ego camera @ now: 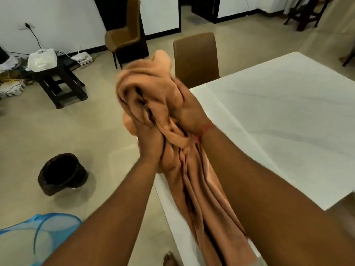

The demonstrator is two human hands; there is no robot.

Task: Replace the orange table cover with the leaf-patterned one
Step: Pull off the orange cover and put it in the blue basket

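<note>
Both hands are clenching the orange table cover: left hand gripping the bunch from below, right hand gripping its upper folds. Cover is bunched up off the table, just past its near-left corner, tail trailing down along the table's left edge.

Risks, as I judge them:
- Tail hanging low beside the table; stepping on it could yank the bunch loose.
- Loose folds slipping out while carrying, since the grip is on a wad, not a fold.
- Trash bin and blue mesh hamper left of the table; a bad drop lands in the bin.
- Leaf-patterned cover not in view.
</note>
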